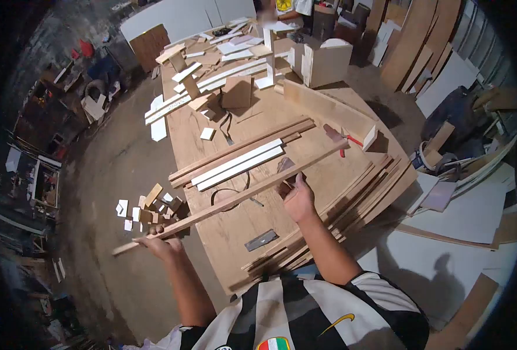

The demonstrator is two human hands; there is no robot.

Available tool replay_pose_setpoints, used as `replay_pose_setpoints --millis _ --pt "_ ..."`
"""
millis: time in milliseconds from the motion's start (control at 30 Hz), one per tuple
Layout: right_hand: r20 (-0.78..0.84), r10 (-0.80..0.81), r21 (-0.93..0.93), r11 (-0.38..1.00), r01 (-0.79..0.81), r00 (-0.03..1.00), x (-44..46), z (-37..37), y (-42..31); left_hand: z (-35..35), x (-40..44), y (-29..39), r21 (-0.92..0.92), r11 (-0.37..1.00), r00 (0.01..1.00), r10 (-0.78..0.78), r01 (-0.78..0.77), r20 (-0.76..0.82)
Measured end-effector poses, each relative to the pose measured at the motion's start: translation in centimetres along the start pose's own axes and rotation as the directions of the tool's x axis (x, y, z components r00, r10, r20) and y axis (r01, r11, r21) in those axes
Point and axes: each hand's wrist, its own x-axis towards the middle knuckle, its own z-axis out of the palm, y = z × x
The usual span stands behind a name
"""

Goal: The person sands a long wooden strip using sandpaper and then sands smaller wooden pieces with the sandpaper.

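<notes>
A long thin wooden strip (pixel 229 202) runs slantwise in front of me, over the wooden table (pixel 211 239) and past its left edge. Near the strip's left end, my left hand (pixel 164 244) is closed around it. My right hand (pixel 298 198) grips the same strip right of its middle, thumb up. Beyond the strip, two white strips (pixel 238 164) lie beside brown strips (pixel 244 149). A flat dark metal piece (pixel 261 240) rests on the table between my forearms.
Several brown strips (pixel 357 198) lie along the table's near right edge. A long board (pixel 328 108) and red-handled pliers (pixel 353 140) are at the right. Small blocks (pixel 147 213) lie on the floor at left. A person (pixel 287 7) stands at the far end.
</notes>
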Motion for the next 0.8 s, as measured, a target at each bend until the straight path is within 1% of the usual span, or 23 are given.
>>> replay_pose_setpoints --millis 67,100,133,167,200,233,267,300,333,367,400,433,467,500,533,567,600,633,700,733,767,800 --pt "-0.018 -0.033 0.051 0.998 0.034 0.999 -0.9 3.2 -0.7 -2.2 0.1 -0.8 0.016 1.0 1.0 -0.013 0.013 0.011" --pt "-0.012 -0.04 0.042 0.998 0.04 0.999 -1.4 4.8 -0.8 -3.9 0.8 -1.7 0.019 1.0 1.0 -0.016 0.015 0.016" --pt "-0.057 -0.085 -0.022 0.996 0.083 0.995 -1.7 6.2 -0.8 -5.0 0.6 -2.1 0.077 0.997 1.0 -0.016 0.018 -0.023" --pt "-0.099 -0.132 -0.086 0.989 0.123 0.986 -1.7 7.0 -0.7 -6.3 0.9 -2.8 0.065 0.998 1.0 -0.021 0.022 -0.02" --pt "-0.126 -0.155 -0.101 0.985 0.142 0.98 -1.5 7.5 -0.8 -7.5 1.3 -3.6 0.13 0.99 0.996 -0.051 0.06 -0.073" --pt "-0.117 -0.161 -0.106 0.983 0.149 0.98 -1.5 7.8 -0.8 -7.9 1.1 -3.8 0.191 0.976 0.989 -0.078 0.101 -0.126" --pt "-0.132 -0.199 -0.192 0.966 0.172 0.971 -1.5 8.1 -0.8 -8.3 1.0 -3.7 0.18 0.978 0.989 -0.082 0.103 -0.123" --pt "-0.145 -0.239 -0.277 0.941 0.192 0.96 -1.5 8.4 -0.9 -8.0 0.0 -3.0 0.304 0.94 0.988 -0.151 0.158 -0.045" --pt "-0.143 -0.289 -0.299 0.924 0.237 0.947 -2.0 9.4 -1.0 -7.8 -0.9 -2.4 0.427 0.883 0.973 -0.227 0.195 0.025" --pt "-0.136 -0.298 -0.302 0.921 0.247 0.945 -2.3 10.0 -1.2 -8.0 -1.5 -2.2 0.546 0.81 0.947 -0.31 0.216 0.085" --pt "-0.123 -0.361 -0.358 0.885 0.298 0.924 -2.5 10.5 -1.4 -9.7 0.4 -2.6 0.694 0.634 0.906 -0.418 0.34 -0.062" --pt "-0.107 -0.424 -0.409 0.844 0.349 0.899 -2.7 11.0 -1.6 -10.8 0.4 -2.4 0.691 0.638 0.904 -0.424 0.339 -0.052" --pt "-0.1 -0.436 -0.407 0.838 0.363 0.894 -2.9 11.4 -1.8 -11.4 0.3 -2.1 0.951 0.285 0.955 -0.228 -0.121 0.19" --pt "-0.068 -0.45 -0.46 0.806 0.372 0.891 -3.2 11.7 -1.9 -11.3 0.1 -1.9 0.836 -0.204 0.86 -0.155 -0.51 0.487" --pt "-0.037 -0.46 -0.511 0.772 0.379 0.887 -3.5 12.0 -2.0 -8.8 -2.6 -0.6 0.793 -0.261 0.834 -0.139 -0.55 0.533" --pt "-0.033 -0.469 -0.511 0.767 0.389 0.882 -3.8 12.2 -1.8 -6.6 -4.5 -0.8 0.791 -0.252 0.83 -0.14 -0.558 0.54" --pt "0.024 -0.493 -0.563 0.712 0.419 0.87 -4.2 12.4 -1.3 -4.4 -6.3 -1.2 0.574 -0.154 0.586 -0.04 -0.804 0.809" --pt "0.082 -0.509 -0.609 0.655 0.447 0.857 -4.5 12.5 -0.7 -2.7 -7.8 -1.9 0.277 -0.098 0.269 0.092 -0.956 0.959" --pt "0.083 -0.484 -0.593 0.678 0.434 0.871 -4.9 12.4 0.4 -0.7 -9.5 -5.0 0.272 0.165 0.264 -0.067 -0.948 0.962" --pt "0.108 -0.467 -0.601 0.673 0.432 0.878 -5.3 12.8 0.6 -0.1 -10.3 -6.8 0.326 0.352 0.292 -0.146 -0.878 0.945" --pt "0.132 -0.45 -0.61 0.666 0.43 0.883 -5.7 13.2 0.6 0.3 -11.0 -8.1 0.377 0.52 0.299 -0.23 -0.766 0.926" --pt "0.123 -0.424 -0.602 0.686 0.407 0.897 -6.3 13.8 0.4 0.8 -11.6 -8.1 0.373 0.521 0.297 -0.226 -0.768 0.928"
